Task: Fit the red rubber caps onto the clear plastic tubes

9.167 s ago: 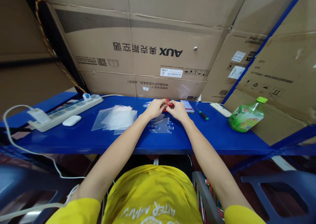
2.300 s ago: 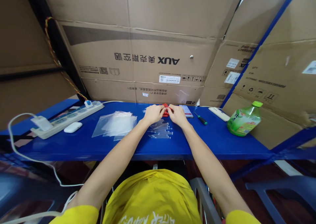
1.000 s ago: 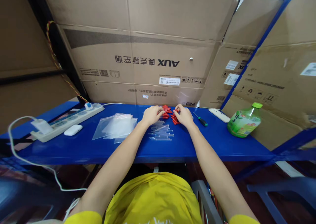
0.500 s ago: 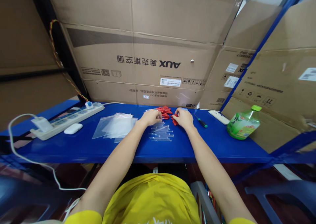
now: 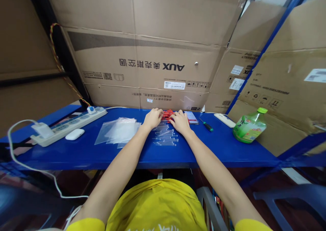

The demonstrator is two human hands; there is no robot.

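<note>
A small heap of red pieces (image 5: 167, 113) lies on the blue shelf (image 5: 84, 153) near its back edge. My left hand (image 5: 152, 118) and my right hand (image 5: 180, 121) close in on the heap from both sides, with curled fingers pressing the pieces together between them. Just in front of my hands lies a row of several thin clear tubes (image 5: 165, 138). To the left of the tubes is a loose stack of clear plastic bags (image 5: 118, 130).
A white power strip (image 5: 68, 120) with a plugged charger and a white earbud case (image 5: 74, 134) sit at the left. A phone (image 5: 191, 117), a green-handled screwdriver (image 5: 206, 125), a white remote (image 5: 224, 120) and a green bottle (image 5: 249, 127) lie to the right. Cardboard boxes (image 5: 152, 54) wall the back.
Half a second ago the red pieces lay spread out between my parted hands. My hands have since drawn together and bunched the pieces into one heap.
</note>
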